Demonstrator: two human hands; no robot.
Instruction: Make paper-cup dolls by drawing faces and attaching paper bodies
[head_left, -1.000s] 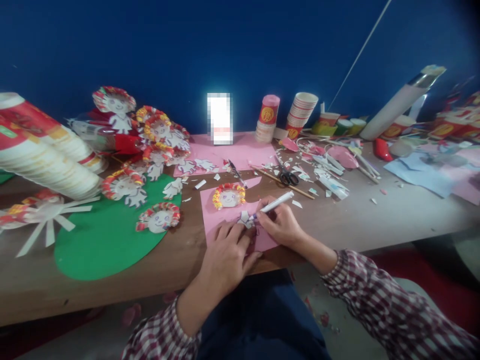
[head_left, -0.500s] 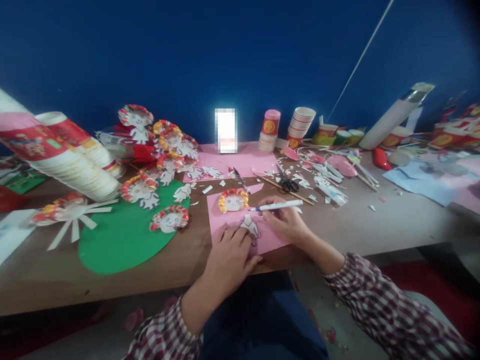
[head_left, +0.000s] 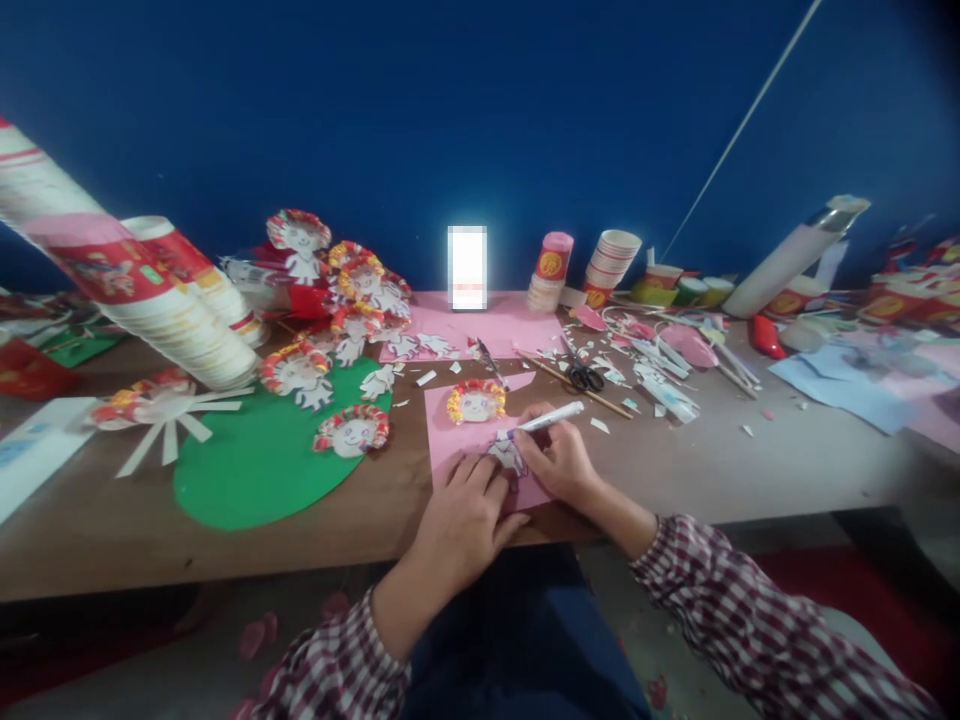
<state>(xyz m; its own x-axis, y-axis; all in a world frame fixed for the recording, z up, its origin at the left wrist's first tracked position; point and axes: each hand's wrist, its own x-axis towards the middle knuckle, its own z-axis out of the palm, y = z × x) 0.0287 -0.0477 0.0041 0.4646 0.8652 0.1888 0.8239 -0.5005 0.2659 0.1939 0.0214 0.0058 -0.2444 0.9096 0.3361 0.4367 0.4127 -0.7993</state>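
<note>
My right hand (head_left: pixel 559 458) grips a white marker (head_left: pixel 551 417), its tip down at the top of a small white paper figure (head_left: pixel 507 452). The figure lies on a pink sheet (head_left: pixel 442 435) near the table's front edge. My left hand (head_left: pixel 465 510) rests flat on the sheet, fingers extended, with fingertips at the figure's left side. Above the figure on the same sheet sits a round paper face (head_left: pixel 477 403) with a red and yellow ruffled rim.
Left of the sheet lies a green paper shape (head_left: pixel 255 470) with several paper faces. Stacked paper cups (head_left: pixel 157 300) lean at the far left. Black scissors (head_left: pixel 583 375), a wooden stick (head_left: pixel 611 403) and paper scraps lie behind my right hand. A phone-like bright screen (head_left: pixel 467 268) stands at the back.
My right hand has moved left and down with the marker, bringing its tip to the figure's top. My left hand still presses the sheet. The whole view has shifted slightly.
</note>
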